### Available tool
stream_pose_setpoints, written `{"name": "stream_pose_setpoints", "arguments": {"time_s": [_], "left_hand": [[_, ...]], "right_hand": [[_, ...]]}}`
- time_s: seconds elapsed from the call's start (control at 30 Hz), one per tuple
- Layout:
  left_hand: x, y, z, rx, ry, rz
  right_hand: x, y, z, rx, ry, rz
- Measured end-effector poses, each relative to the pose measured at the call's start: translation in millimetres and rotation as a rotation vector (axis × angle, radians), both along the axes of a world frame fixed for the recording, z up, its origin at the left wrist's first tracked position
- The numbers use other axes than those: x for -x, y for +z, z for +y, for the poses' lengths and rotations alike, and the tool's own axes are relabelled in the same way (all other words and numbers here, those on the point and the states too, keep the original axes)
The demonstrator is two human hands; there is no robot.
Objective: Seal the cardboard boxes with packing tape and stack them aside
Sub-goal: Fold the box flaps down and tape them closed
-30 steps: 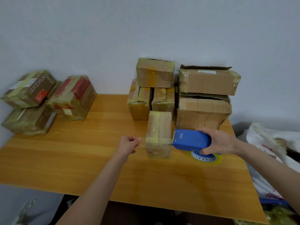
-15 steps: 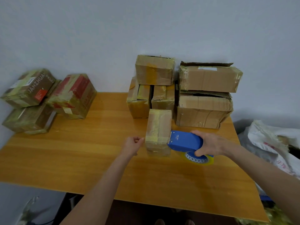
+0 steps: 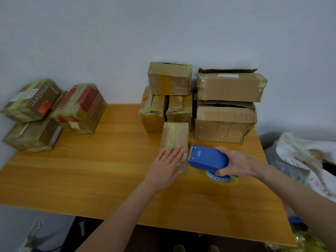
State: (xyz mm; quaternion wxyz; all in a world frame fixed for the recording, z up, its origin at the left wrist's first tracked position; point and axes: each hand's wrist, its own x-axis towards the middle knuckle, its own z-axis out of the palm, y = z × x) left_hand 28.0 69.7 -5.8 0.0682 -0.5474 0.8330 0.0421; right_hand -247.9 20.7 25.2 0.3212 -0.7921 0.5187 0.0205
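Flat left hand [image 3: 168, 166] is steadying the box [image 3: 175, 137], right hand [image 3: 240, 163] is gripping the tape dispenser [image 3: 207, 159]; box, seemingly light, is risking sliding askew

Blue tape dispenser [image 3: 208, 159], brown boxes [image 3: 225, 108] with yellowish tape, possibly triangle-patterned roll [image 3: 221, 179]

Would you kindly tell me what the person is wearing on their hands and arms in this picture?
Nothing is worn that I can see. The left hand and the right hand have no gloves, rings, watch or bracelet. The left forearm and the right forearm are uncovered up to the frame's edge, so no sleeve shows.
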Motion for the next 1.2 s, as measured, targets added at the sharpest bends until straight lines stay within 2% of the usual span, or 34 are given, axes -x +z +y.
{"name": "stream_pose_setpoints", "arguments": {"time_s": [0.23,0.37,0.53,0.73,0.87,1.0,1.07,1.2], "left_hand": [[-1.2,-2.0,-2.0,0.019,-0.018,0.016],[-2.4,-4.4,-2.2,0.044,-0.015,0.037],[-2.1,-5.1,-2.9,0.043,-0.017,0.068],[-0.3,-2.4,-2.2,0.040,0.007,0.075],[-2.8,-2.5,-2.8,0.029,-0.002,0.071],[-3.1,-1.7,-2.7,0.010,-0.008,0.060],[-3.4,-2.1,-2.7,-0.001,0.002,0.080],[-1.6,-1.6,-2.9,-0.008,0.023,0.104]], "right_hand": [[27.2,-0.6,2.3,-0.067,-0.009,-0.033],[34.4,0.4,-0.4,-0.063,0.018,0.079],[-3.6,3.2,-7.0,-0.018,0.114,0.286],[-19.4,5.0,-22.0,-0.096,0.128,0.314],[-22.6,6.4,-31.0,-0.193,0.095,0.245],[-15.7,0.2,-25.3,-0.148,0.093,0.367],[-8.3,-3.5,-21.0,-0.217,-0.039,0.207],[-5.2,-19.7,-9.6,-0.353,-0.469,-0.291]]}}
